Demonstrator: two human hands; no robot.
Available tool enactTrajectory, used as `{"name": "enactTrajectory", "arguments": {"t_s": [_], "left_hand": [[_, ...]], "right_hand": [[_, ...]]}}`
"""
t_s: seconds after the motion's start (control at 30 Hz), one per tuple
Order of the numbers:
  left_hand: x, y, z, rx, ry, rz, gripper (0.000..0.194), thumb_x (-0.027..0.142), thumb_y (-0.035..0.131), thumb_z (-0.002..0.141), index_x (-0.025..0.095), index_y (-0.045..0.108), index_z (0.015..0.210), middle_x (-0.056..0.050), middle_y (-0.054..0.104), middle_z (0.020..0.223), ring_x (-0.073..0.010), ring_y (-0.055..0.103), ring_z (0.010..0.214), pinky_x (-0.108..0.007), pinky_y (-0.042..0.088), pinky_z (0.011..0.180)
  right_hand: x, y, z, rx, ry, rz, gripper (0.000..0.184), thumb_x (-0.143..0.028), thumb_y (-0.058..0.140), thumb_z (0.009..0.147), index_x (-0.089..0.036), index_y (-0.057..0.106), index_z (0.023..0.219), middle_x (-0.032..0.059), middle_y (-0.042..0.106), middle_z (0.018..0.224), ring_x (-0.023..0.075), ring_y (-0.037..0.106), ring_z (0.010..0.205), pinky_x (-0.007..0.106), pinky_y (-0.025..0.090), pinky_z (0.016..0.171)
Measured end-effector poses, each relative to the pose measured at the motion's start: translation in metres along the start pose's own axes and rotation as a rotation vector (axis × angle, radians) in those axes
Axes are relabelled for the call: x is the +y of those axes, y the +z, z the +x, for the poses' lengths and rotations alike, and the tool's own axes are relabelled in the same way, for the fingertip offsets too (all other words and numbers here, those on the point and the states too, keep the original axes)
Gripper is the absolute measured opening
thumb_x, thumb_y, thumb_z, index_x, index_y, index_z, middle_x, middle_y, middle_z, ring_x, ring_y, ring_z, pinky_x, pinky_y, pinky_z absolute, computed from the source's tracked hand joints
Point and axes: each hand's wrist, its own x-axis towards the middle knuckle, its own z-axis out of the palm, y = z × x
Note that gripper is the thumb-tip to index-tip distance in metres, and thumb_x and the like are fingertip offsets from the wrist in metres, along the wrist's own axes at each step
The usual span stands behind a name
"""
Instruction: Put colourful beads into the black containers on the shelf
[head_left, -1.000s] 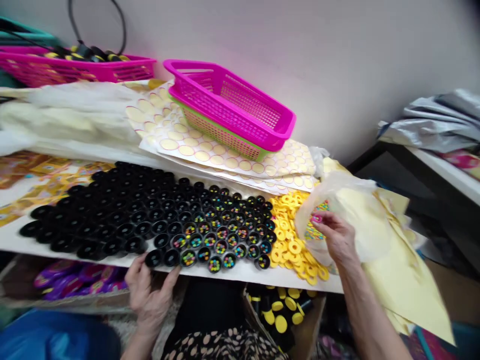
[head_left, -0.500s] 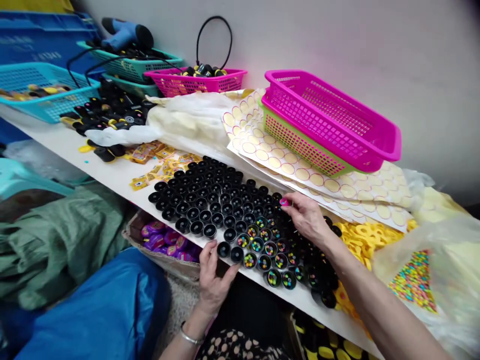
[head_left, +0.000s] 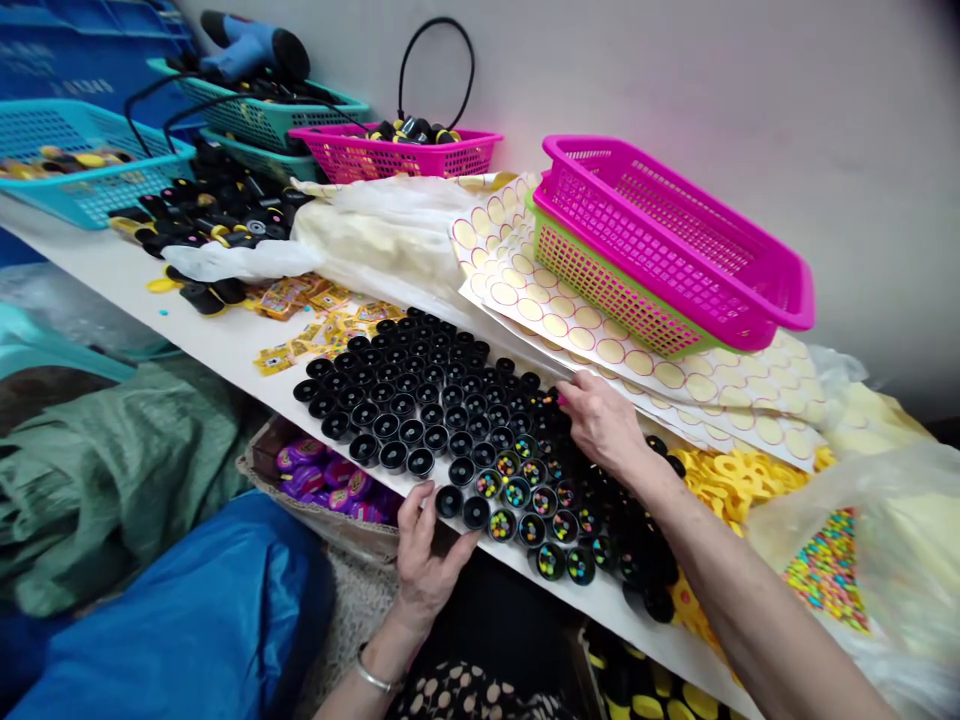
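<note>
Pink shows at the fingertips of the right hand [head_left: 600, 425], which pinches a small scoop [head_left: 561, 399] above the black cups [head_left: 405, 405], some holding coloured candies [head_left: 551, 562]. The left hand [head_left: 427, 560], thumb and fingers spread apart, rests at the front edge of the white table [head_left: 262, 372], beside the nearest cups.
</note>
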Motion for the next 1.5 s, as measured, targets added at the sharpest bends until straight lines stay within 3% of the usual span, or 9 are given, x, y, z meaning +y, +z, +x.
{"name": "enactTrajectory", "arguments": {"t_s": [0.2, 0.3, 0.43, 0.53, 0.67, 0.93, 1.13, 1.37, 1.5], "left_hand": [[0.003, -0.001, 0.005, -0.003, 0.019, 0.048, 0.055, 0.025, 0.07, 0.074, 0.02, 0.049, 0.125, -0.012, 0.044, 0.126, -0.0247, 0.047, 0.117, -0.043, 0.044, 0.1], [0.002, 0.0, 0.007, 0.002, 0.026, 0.076, 0.056, 0.028, 0.069, 0.075, 0.021, 0.048, 0.126, -0.012, 0.046, 0.123, -0.0245, 0.049, 0.115, -0.043, 0.045, 0.098], [0.004, 0.004, 0.012, 0.05, 0.049, 0.115, 0.054, 0.031, 0.072, 0.072, 0.02, 0.053, 0.121, -0.012, 0.05, 0.12, -0.0247, 0.051, 0.112, -0.042, 0.043, 0.099], [0.009, 0.009, 0.019, 0.065, 0.061, 0.136, 0.054, 0.032, 0.074, 0.071, 0.019, 0.056, 0.12, -0.012, 0.052, 0.12, -0.0253, 0.051, 0.112, -0.042, 0.042, 0.099], [0.016, 0.009, 0.023, 0.061, 0.064, 0.123, 0.055, 0.03, 0.073, 0.072, 0.02, 0.056, 0.123, -0.012, 0.052, 0.122, -0.0252, 0.049, 0.114, -0.042, 0.042, 0.098], [0.014, 0.009, 0.021, 0.054, 0.045, 0.118, 0.058, 0.029, 0.074, 0.071, 0.022, 0.054, 0.125, -0.012, 0.05, 0.125, -0.0258, 0.048, 0.115, -0.043, 0.04, 0.099], [0.021, 0.006, 0.023, 0.054, 0.095, 0.131, 0.054, 0.028, 0.073, 0.072, 0.021, 0.055, 0.122, -0.01, 0.051, 0.119, -0.0243, 0.05, 0.113, -0.041, 0.041, 0.098], [0.013, 0.001, 0.014, 0.022, 0.053, 0.051, 0.055, 0.024, 0.071, 0.073, 0.021, 0.05, 0.123, -0.01, 0.046, 0.121, -0.021, 0.048, 0.114, -0.037, 0.042, 0.1], [0.012, -0.001, 0.011, -0.005, 0.02, 0.037, 0.052, 0.025, 0.07, 0.074, 0.02, 0.051, 0.122, -0.01, 0.044, 0.123, -0.0221, 0.047, 0.117, -0.038, 0.041, 0.102]], "right_hand": [[0.05, -0.022, -0.132, 0.445, 0.463, 0.703, 0.025, -0.034, 0.062, 0.08, -0.024, 0.064, 0.103, 0.0038, 0.062, 0.098, 0.0195, 0.057, 0.088, 0.033, 0.043, 0.078], [0.101, -0.019, -0.207, 0.794, 0.866, 0.635, 0.037, -0.036, 0.071, 0.068, -0.022, 0.065, 0.102, 0.0039, 0.064, 0.09, 0.0194, 0.057, 0.074, 0.034, 0.043, 0.07], [0.146, -0.02, -0.245, 0.346, 1.024, 0.176, 0.01, -0.023, 0.063, 0.062, -0.021, 0.068, 0.071, 0.0045, 0.063, 0.07, 0.0216, 0.054, 0.068, 0.034, 0.037, 0.065], [0.157, -0.02, -0.234, 0.129, 0.888, 0.252, 0.01, -0.012, 0.055, 0.056, -0.021, 0.061, 0.055, 0.0046, 0.062, 0.066, 0.0217, 0.056, 0.071, 0.031, 0.036, 0.064], [0.155, -0.015, -0.222, 0.168, 0.811, 0.455, 0.011, -0.017, 0.057, 0.059, -0.019, 0.064, 0.066, 0.002, 0.065, 0.069, 0.0193, 0.058, 0.07, 0.028, 0.041, 0.065], [0.142, -0.014, -0.253, 0.635, 0.881, 1.01, 0.033, -0.029, 0.08, 0.054, -0.017, 0.068, 0.083, 0.0016, 0.067, 0.076, 0.0153, 0.06, 0.068, 0.03, 0.048, 0.066], [0.103, -0.038, -0.235, 0.77, 0.769, 1.099, 0.029, -0.022, 0.082, 0.056, -0.02, 0.071, 0.083, 0.0023, 0.069, 0.08, 0.0157, 0.061, 0.073, 0.031, 0.05, 0.069], [0.034, -0.033, -0.121, 0.335, 0.405, 1.052, 0.024, -0.026, 0.071, 0.072, -0.023, 0.068, 0.096, 0.002, 0.066, 0.087, 0.0164, 0.059, 0.077, 0.032, 0.048, 0.071], [0.014, -0.009, -0.053, 0.154, 0.178, 0.727, 0.014, -0.022, 0.063, 0.078, -0.021, 0.065, 0.091, 0.0015, 0.062, 0.081, 0.017, 0.053, 0.078, 0.032, 0.043, 0.072]]}}
